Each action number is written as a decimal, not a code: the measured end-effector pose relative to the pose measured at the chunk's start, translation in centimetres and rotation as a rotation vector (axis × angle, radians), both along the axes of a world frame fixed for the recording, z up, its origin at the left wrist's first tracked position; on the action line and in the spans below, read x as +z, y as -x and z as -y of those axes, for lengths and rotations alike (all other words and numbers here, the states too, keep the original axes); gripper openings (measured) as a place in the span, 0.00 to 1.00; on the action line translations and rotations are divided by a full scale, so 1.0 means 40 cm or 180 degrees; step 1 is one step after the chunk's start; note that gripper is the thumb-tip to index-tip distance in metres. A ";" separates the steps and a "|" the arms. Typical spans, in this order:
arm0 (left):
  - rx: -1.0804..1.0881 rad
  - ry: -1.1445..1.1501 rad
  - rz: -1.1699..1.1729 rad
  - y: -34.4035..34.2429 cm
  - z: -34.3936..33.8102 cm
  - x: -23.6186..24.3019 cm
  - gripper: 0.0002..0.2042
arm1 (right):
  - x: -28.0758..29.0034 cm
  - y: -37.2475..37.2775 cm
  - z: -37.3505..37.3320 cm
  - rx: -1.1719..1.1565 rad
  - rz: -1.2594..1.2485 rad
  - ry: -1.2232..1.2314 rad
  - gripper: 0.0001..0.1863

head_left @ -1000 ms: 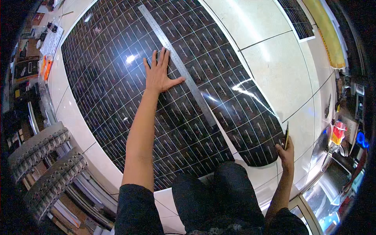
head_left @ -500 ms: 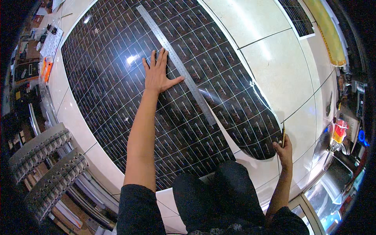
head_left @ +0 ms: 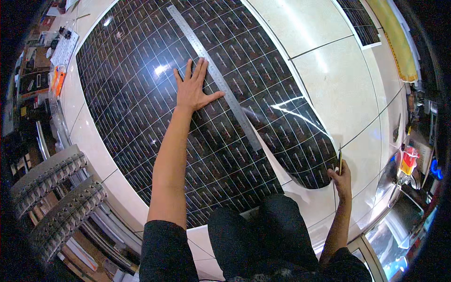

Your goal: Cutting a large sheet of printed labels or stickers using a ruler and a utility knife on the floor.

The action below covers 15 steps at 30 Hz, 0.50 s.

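A big dark sheet with a white grid and small repeated markings covers the floor in front of me, and a long steel ruler lies slantwise on it. My left hand is spread flat on the sheet, fingertips and thumb against the ruler's left side. Below the ruler a strip of the sheet is parted from the rest by a widening white gap. My right hand is closed on a slim yellowish cutter-like tool, its thumb at the strip's curled near corner, which it seems to pinch.
Ridged pieces and long tubes lie at lower left. Orange tools and clutter line the left. Pale floor tiles surround the sheet. A smaller dark sheet, a yellow roll and a red-yellow object are on the right.
My right hand and the strip's near end have shifted slightly up the view, and the shine on the strip has changed shape. My left hand and the ruler stay nearly in place.
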<state>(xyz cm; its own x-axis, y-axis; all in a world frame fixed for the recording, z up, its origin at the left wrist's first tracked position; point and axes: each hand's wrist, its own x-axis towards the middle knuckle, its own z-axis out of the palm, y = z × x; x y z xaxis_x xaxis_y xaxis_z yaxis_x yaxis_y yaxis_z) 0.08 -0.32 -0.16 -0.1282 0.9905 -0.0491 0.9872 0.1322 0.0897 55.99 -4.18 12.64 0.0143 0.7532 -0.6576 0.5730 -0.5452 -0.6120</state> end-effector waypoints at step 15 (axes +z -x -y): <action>0.0059 -0.0087 0.0164 -0.002 0.000 0.003 0.58 | 0.047 -0.007 -0.007 0.0045 -0.0024 -0.0237 0.23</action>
